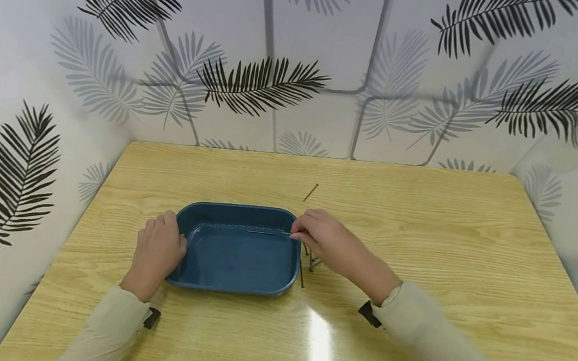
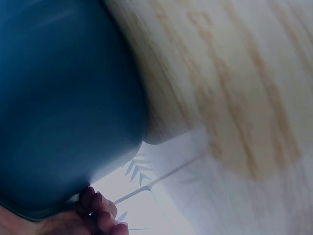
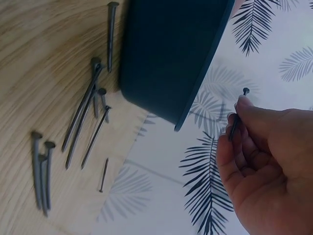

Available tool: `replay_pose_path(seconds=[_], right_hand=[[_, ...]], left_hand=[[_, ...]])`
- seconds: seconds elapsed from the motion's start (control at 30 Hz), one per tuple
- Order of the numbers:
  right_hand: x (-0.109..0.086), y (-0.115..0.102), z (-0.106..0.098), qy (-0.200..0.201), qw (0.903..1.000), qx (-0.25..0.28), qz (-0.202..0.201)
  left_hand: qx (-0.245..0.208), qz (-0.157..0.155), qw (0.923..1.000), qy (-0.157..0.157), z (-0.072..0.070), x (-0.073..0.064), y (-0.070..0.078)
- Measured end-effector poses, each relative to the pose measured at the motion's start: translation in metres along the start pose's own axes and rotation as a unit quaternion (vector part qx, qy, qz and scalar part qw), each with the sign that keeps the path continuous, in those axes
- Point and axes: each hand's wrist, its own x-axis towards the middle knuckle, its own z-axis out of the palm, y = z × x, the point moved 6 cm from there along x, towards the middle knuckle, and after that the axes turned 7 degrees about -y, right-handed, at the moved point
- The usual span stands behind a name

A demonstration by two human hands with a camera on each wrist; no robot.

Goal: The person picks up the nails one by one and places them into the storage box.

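A dark blue rectangular tub (image 1: 239, 260) stands on the table, with one nail (image 1: 259, 232) lying inside near its far wall. My left hand (image 1: 158, 251) grips the tub's left rim; in the left wrist view its curled fingers (image 2: 102, 210) show at the rim. Over the tub's right edge, my right hand (image 1: 332, 245) pinches a nail (image 3: 234, 128) between thumb and fingers, the head sticking out past the thumb. Several loose nails (image 3: 83, 115) lie on the table beside the tub's right side, partly hidden by the right hand in the head view.
The wood-grain table (image 1: 427, 224) backs onto a wall (image 1: 315, 36) with a leaf pattern. Behind the tub, a single nail (image 1: 311, 192) lies apart from the others. A separate small cluster of nails (image 3: 43, 171) shows in the right wrist view.
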Motion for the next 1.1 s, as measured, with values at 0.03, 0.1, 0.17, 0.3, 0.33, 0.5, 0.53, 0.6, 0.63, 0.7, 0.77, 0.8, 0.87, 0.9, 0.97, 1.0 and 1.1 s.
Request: replay_pose_path(seconds=[0.03, 0.1, 0.17, 0.3, 0.33, 0.5, 0.53, 0.6, 0.63, 0.7, 0.77, 0.8, 0.87, 0.9, 0.97, 1.0, 1.1], right_hand=[[0.002, -0.002, 0.001, -0.002, 1.0000, 0.000, 0.001], [0.007, -0.006, 0.003, -0.005, 1.0000, -0.001, 0.000], [0.012, -0.010, 0.006, -0.008, 1.0000, -0.003, -0.003], [0.020, -0.015, 0.012, -0.020, 0.9997, -0.010, -0.003], [0.023, -0.016, 0.013, -0.023, 0.9997, -0.010, -0.002], [0.031, -0.019, 0.019, -0.033, 0.9994, -0.005, 0.002], [0.033, -0.019, 0.020, -0.035, 0.9994, -0.008, 0.001], [0.035, -0.020, 0.021, -0.033, 0.9994, -0.012, -0.005], [0.036, -0.020, 0.023, -0.033, 0.9993, -0.017, -0.007], [0.039, -0.020, 0.025, -0.031, 0.9991, -0.025, -0.012], [0.041, -0.020, 0.029, -0.033, 0.9987, -0.035, -0.017], [0.043, -0.020, 0.031, -0.036, 0.9983, -0.041, -0.019], [0.046, -0.019, 0.037, -0.046, 0.9972, -0.055, -0.020], [0.048, -0.019, 0.040, -0.053, 0.9964, -0.063, -0.020], [0.050, -0.018, 0.045, -0.068, 0.9950, -0.072, -0.016], [0.052, -0.017, 0.049, -0.076, 0.9939, -0.080, -0.012], [0.055, -0.016, 0.057, -0.092, 0.9911, -0.096, 0.001]], left_hand=[[0.000, 0.000, 1.0000, -0.001, 0.000, 0.000, 0.000], [0.000, -0.002, 1.0000, -0.003, 0.001, 0.000, 0.000], [-0.002, -0.004, 1.0000, -0.005, 0.002, 0.000, -0.001], [-0.004, -0.005, 0.9999, -0.009, 0.003, 0.000, -0.001], [-0.003, -0.004, 0.9999, -0.009, 0.003, -0.001, -0.001], [0.002, -0.002, 1.0000, -0.002, 0.002, -0.001, 0.000], [0.003, -0.001, 1.0000, -0.001, 0.002, -0.001, 0.000], [0.003, 0.000, 1.0000, 0.003, 0.001, -0.001, 0.000], [0.002, 0.001, 1.0000, 0.005, 0.001, -0.001, 0.000], [0.002, 0.002, 1.0000, 0.008, 0.001, -0.001, 0.000], [0.001, 0.002, 0.9999, 0.011, 0.002, -0.001, -0.001], [0.000, 0.002, 0.9999, 0.012, 0.001, -0.001, -0.001], [0.001, 0.001, 0.9999, 0.014, 0.001, -0.001, -0.001], [0.001, 0.000, 0.9999, 0.014, 0.001, -0.001, -0.001], [0.000, 0.000, 0.9999, 0.014, 0.001, -0.001, -0.001], [0.000, -0.001, 0.9999, 0.013, 0.001, -0.001, -0.001], [-0.004, -0.003, 1.0000, 0.007, 0.002, -0.001, -0.002]])
